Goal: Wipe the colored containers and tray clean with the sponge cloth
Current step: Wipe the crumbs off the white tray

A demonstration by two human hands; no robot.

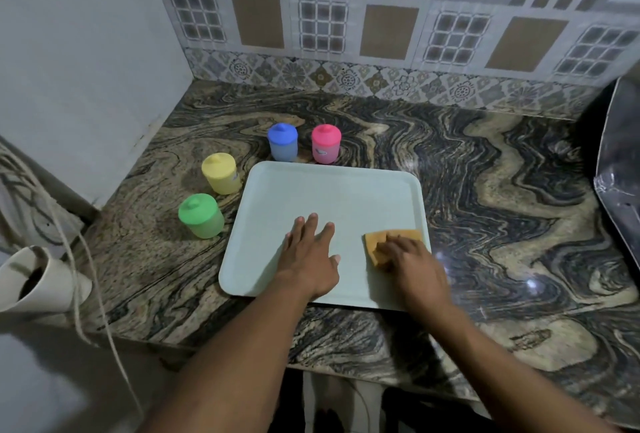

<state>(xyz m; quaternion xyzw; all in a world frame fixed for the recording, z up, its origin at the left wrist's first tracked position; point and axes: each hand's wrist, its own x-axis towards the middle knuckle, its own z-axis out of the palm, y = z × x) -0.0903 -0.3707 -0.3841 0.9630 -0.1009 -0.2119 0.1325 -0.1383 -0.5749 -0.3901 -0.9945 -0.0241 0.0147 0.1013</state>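
Observation:
A pale green tray (311,190) lies flat on the marbled counter. My left hand (310,256) rests on it with fingers spread and straight, pressing the tray's near half. My right hand (412,266) presses an orange sponge cloth (381,242) against the tray's near right corner, its fingers curled over the cloth. Outside the tray stand lidded containers: a blue one (283,142) and a pink one (325,144) behind its far edge, a yellow one (221,173) and a green one (201,216) to its left.
The counter (485,207) ends at a tiled back wall and a plain wall on the left. A dark shiny object (616,169) sits at the right edge. A pale cup-like object (38,280) and a cord hang off the counter's left front.

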